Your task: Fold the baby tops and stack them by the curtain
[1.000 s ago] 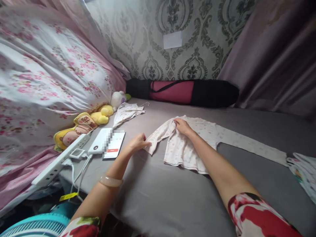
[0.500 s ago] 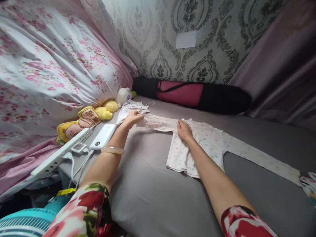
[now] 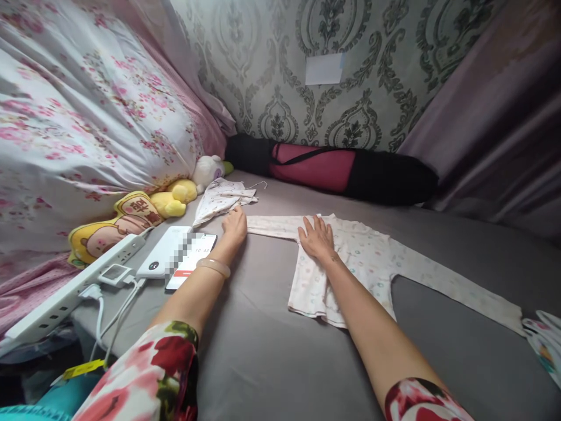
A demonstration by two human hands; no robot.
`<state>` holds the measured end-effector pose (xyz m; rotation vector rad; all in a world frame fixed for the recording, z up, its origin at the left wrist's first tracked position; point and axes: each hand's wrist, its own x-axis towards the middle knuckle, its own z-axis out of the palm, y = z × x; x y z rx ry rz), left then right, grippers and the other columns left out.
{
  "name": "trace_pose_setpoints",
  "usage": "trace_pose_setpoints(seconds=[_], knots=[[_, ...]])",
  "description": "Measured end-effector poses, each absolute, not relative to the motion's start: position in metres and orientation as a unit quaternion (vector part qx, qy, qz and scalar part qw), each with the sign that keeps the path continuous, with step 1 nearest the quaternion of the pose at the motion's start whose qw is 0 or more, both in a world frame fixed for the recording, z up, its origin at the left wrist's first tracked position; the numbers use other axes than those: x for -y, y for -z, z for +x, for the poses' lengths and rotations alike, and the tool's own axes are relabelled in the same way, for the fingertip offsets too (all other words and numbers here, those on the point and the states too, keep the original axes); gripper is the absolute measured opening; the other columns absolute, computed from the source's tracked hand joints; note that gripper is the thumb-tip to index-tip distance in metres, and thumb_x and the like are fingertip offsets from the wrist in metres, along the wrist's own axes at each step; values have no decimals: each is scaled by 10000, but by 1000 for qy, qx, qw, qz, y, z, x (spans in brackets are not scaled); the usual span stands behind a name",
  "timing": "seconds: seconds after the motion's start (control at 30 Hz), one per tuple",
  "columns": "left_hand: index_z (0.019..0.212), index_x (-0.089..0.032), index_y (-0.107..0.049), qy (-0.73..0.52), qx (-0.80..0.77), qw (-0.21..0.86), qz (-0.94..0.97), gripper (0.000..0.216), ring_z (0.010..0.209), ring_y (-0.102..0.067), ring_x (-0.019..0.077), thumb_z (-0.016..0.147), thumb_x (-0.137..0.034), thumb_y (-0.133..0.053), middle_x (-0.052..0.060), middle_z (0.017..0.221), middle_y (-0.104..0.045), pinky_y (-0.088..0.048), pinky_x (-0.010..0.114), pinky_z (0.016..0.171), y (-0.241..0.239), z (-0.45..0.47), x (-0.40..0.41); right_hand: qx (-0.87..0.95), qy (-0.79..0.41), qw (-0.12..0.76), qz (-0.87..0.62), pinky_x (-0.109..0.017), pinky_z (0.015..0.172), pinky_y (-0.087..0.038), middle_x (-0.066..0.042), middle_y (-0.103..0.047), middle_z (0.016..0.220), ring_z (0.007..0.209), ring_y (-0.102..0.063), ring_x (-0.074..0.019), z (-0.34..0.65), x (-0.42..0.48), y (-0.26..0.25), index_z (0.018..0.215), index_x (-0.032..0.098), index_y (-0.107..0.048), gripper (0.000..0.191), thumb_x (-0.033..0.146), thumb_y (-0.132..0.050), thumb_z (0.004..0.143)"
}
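A pale long-sleeved child's shirt (image 3: 363, 248) with small printed shapes lies spread on the grey bed sheet (image 3: 263, 339). Its left-hand sleeve stretches straight out to my left hand (image 3: 235, 225), whose fingers are closed on the cuff end. My right hand (image 3: 316, 237) rests flat on the shirt near that sleeve's shoulder, fingers spread. The other sleeve runs off to the right, slanting toward me. Just beyond my left hand lies a second pale printed garment (image 3: 223, 196), bunched, with a thin hanger hook (image 3: 263, 184) sticking out.
Left of my forearm lie a phone (image 3: 195, 260), a white power bank (image 3: 162, 251) and a power strip (image 3: 79, 286) with cables. Plush toys (image 3: 175, 196) line the floral curtain. A long black and pink bag (image 3: 315, 166) lies along the wall. More fabric (image 3: 543, 339) sits at the right edge.
My left hand has pulled the sleeve straighter and slightly toward me. My right hand's fingers have spread on the shirt. The view has shifted, and the phone shows beside my left forearm.
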<state>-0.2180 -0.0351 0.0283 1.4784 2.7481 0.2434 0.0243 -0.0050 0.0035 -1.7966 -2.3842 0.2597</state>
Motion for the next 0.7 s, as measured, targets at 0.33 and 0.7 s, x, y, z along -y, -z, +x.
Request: trace_pose_setpoints(seconds=[0.33, 0.7], knots=[[1240, -183, -586, -128, -683, 48, 717, 350, 1144, -575, 210, 965, -253, -381, 100, 1220, -650, -400, 304, 1015, -39, -118, 16, 797, -74, 42, -598, -472, 1175, -83, -95, -192, 1611, 1479, -119, -257, 25, 8, -9, 1525, 247, -302, 585, 464, -274, 982], [1466, -79, -358, -113, -683, 68, 718, 599, 1452, -267, 252, 1013, -412, -151, 168, 1545, -339, -215, 425, 1178, 0, -94, 27, 800, -61, 42, -595, -481, 1167, -101, -102, -190, 1610, 1474, -134, -258, 25, 7, -7, 1529, 249, -285, 568, 419, -277, 988]])
